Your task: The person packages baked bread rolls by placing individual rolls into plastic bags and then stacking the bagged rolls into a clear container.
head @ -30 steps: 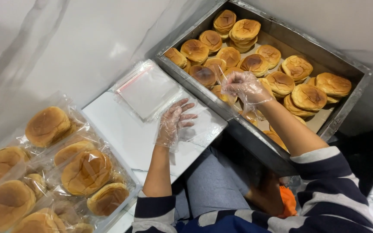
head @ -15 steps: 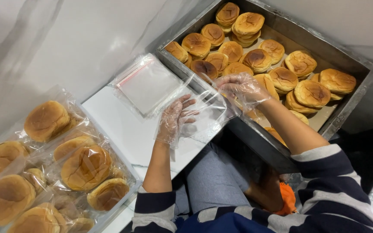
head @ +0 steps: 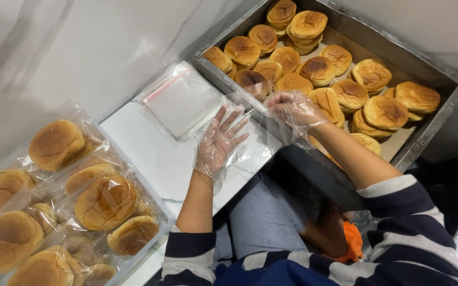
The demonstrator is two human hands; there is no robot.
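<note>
Counter (head: 149,159): white, pale wall behind. Tray (head: 430,114): metal, deep, at the counter's far right edge, filled with bare golden buns (head: 319,69), some stacked. Bagged buns (head: 104,201): heap at the counter's near left corner. Bag stack (head: 181,100): empty clear bags, flat on the counter beside the tray. Left hand (head: 219,140): gloved, fingers spread, pushed into the mouth of one clear bag (head: 250,145), held just above the counter against the tray wall. Right hand (head: 292,108): gloved, pinching that bag's upper edge. Bag judged very light, limp, slippery, prone to clinging; best taken by the mouth edges.
</note>
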